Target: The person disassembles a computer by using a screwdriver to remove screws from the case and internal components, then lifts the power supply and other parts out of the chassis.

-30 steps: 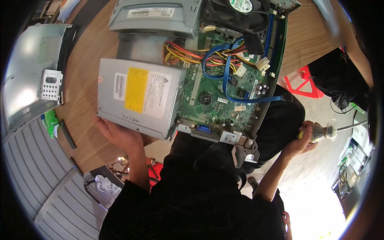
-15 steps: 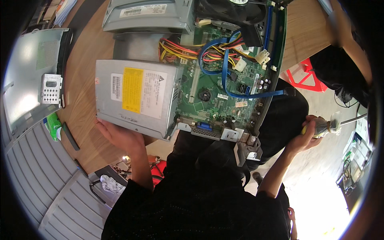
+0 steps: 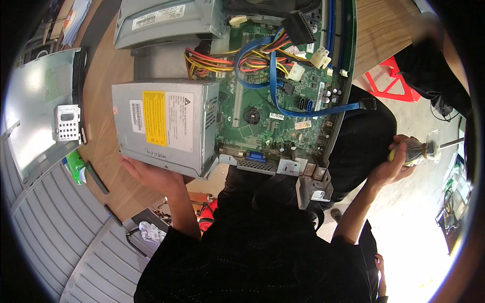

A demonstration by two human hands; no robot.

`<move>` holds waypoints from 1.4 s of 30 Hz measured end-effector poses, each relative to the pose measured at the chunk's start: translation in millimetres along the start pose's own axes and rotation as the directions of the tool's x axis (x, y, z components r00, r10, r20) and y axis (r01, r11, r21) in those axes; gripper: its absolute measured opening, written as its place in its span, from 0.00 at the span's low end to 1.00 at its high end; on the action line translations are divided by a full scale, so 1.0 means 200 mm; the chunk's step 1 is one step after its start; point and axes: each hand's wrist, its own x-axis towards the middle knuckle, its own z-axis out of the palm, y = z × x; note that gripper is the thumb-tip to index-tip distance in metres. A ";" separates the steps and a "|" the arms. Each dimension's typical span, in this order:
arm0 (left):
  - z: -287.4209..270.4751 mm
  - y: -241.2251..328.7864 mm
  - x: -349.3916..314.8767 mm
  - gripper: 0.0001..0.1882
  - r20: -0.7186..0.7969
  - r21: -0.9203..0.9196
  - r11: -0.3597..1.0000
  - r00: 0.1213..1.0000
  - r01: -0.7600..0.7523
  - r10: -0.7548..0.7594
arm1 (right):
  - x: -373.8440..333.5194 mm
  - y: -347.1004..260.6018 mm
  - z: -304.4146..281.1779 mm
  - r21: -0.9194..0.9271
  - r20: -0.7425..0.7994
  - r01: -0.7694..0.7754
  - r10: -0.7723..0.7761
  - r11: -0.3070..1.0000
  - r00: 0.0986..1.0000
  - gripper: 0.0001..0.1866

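Opened desktop PC (image 3: 283,139) sits between this person's left hand (image 3: 159,177) and right hand (image 3: 391,171), looks like a steadying step to me. The silver power supply (image 3: 164,126) rests against the left one, fingers partly tucked underneath so can't tell how wide. Right's wrapped round a screwdriver (image 3: 415,150), and bringing that inward would call for firm support on the left.

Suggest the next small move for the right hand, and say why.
I'd probably swing the screwdriver in the right hand toward the open computer chassis: its shaft points away to the right, while the left hand seems to steady the power supply at its lower left corner.
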 end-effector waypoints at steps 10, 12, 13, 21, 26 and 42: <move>0.00 0.00 0.00 0.19 0.036 -0.016 1.000 0.999 -0.021 0.022 | 0.01 0.02 0.00 -0.005 -0.001 0.013 -0.013 1.000 1.000 0.12; -0.02 -0.02 0.00 0.18 0.126 0.156 0.975 0.982 -0.158 0.139 | 0.01 0.02 -0.01 -0.017 -0.008 -0.003 0.003 1.000 1.000 0.12; -0.01 -0.01 0.01 0.18 0.128 0.153 0.976 0.982 -0.157 0.138 | 0.01 0.02 -0.01 -0.028 -0.015 -0.021 0.020 0.999 1.000 0.13; 0.06 0.09 -0.01 0.16 -0.213 -0.176 0.938 0.942 -0.299 0.260 | 0.00 -0.02 -0.04 0.028 0.024 -0.006 0.005 1.000 1.000 0.21; -0.04 0.17 -0.28 0.13 -0.002 -0.431 0.770 0.854 -0.470 0.520 | -0.07 -0.05 -0.32 0.078 0.252 -0.120 0.097 0.990 0.963 0.38; -0.05 0.33 -0.38 0.09 0.706 -0.643 0.673 0.622 0.365 0.337 | -0.32 -0.29 -0.39 0.311 0.883 -0.072 -0.260 0.948 0.391 0.26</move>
